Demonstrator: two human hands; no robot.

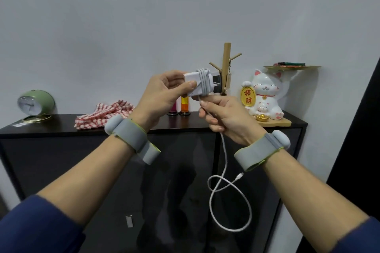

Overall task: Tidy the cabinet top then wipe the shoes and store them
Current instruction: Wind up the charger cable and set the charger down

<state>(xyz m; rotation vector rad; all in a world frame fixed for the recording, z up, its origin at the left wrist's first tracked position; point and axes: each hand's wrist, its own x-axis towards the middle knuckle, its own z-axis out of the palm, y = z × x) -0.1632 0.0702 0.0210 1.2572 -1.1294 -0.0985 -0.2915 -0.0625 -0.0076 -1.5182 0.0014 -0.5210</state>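
Above the front edge of the dark cabinet top (61, 127), the left hand (162, 92) grasps a white charger (192, 77), thumb pressed on its near face and fingers curled behind it, with several turns of white cable (226, 162) wound round its middle. Just below and to the right, the right hand (224, 117) is clenched round the free run of that cable close to where it leaves the charger. From the fist the cable drops in front of the glossy cabinet door, loops once and ends in a small plug hanging in the air. Both wrists wear grey bands (129, 135), and dark blue sleeves are pushed up the forearms. On the cabinet top, far left, a green alarm clock (35, 102) stands on a gold base; a crumpled red-and-white checked cloth (98, 115) lies nearer the middle. Behind the hands stand a pink bottle (174, 107) and an orange bottle (184, 104), side by side. A wooden peg stand (226, 57) rises behind the charger with a keychain (228, 80) hanging from a peg. At the right end sits a white lucky cat figurine (265, 92) under a gold tray (292, 66).
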